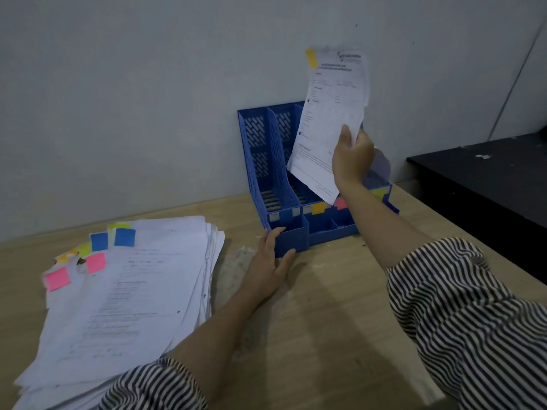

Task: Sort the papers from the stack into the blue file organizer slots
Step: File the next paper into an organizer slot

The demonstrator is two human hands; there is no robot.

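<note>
Right hand (352, 156) pinching a printed sheet (331, 119) with yellow tab above the blue file organizer (291, 238), left hand (270, 261) fingers straight against its front corner, paper stack (127, 297) on the surface (325, 306)

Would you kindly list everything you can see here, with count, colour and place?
Paper stack: one, white with pink, blue, yellow and green sticky tabs, left on the table.
File organizer: one, blue, against the wall at the table's back; coloured labels on its front.
Held sheets: a few, exact count unclear, white with a yellow tab at the top, raised over the organizer.
Table: one, light wood.
Dark surface: one, black, far right.
Wall: pale grey, behind.
Left hand: flat on the table, fingers against the organizer's front corner.
Right hand: grips the held sheets.
Sleeves: two, black-and-white striped.
</note>
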